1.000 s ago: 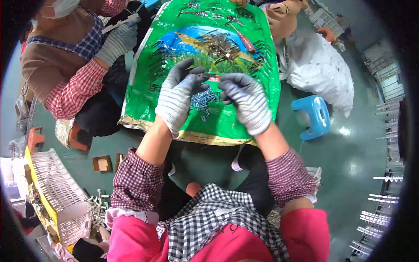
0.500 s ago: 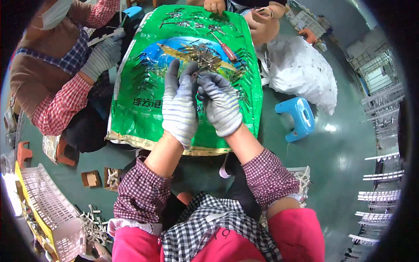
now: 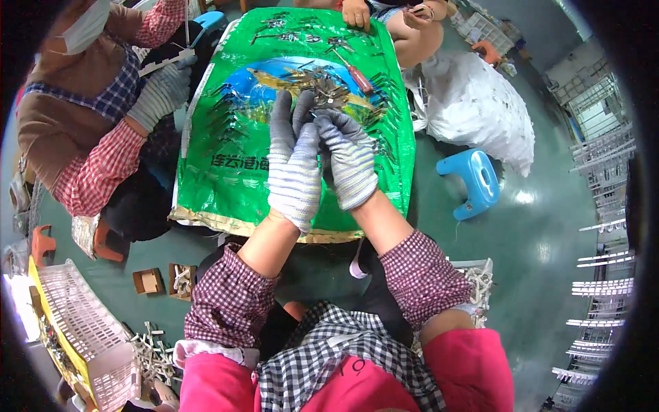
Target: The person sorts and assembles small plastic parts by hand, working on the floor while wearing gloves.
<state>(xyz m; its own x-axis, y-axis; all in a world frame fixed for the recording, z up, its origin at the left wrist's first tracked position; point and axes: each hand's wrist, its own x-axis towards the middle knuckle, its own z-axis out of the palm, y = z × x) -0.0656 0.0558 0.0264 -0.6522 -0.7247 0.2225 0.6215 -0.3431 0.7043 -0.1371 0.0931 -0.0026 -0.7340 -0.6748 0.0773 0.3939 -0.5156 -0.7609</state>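
Note:
In striped gloves with grey fingers, my left hand [image 3: 295,168] and my right hand [image 3: 351,161] meet fingertip to fingertip over a green printed sack [image 3: 230,189]. Thumb and index of the left are pinched in, while its other fingers point up and away. The right hand's fingers are curled together against them. Whatever small piece is between the fingertips is too small and covered to name. Just beyond lies a pile of small dark metal pieces [image 3: 322,84], and more such pieces are strewn at both sides. A red-handled screwdriver [image 3: 360,79] rests right of the pile.
At the left a co-worker's gloved hand [image 3: 161,96] holds a pale strip [image 3: 166,63]. Another person's hand [image 3: 355,14] touches the sack's far edge. A blue stool [image 3: 473,182] and a white bulging bag [image 3: 473,110] stand right; a white basket [image 3: 86,319] lies lower left.
Both my hands have shifted slightly, the left one to the right and closer to the other. The far person's hand has moved a little right along the sack's edge.

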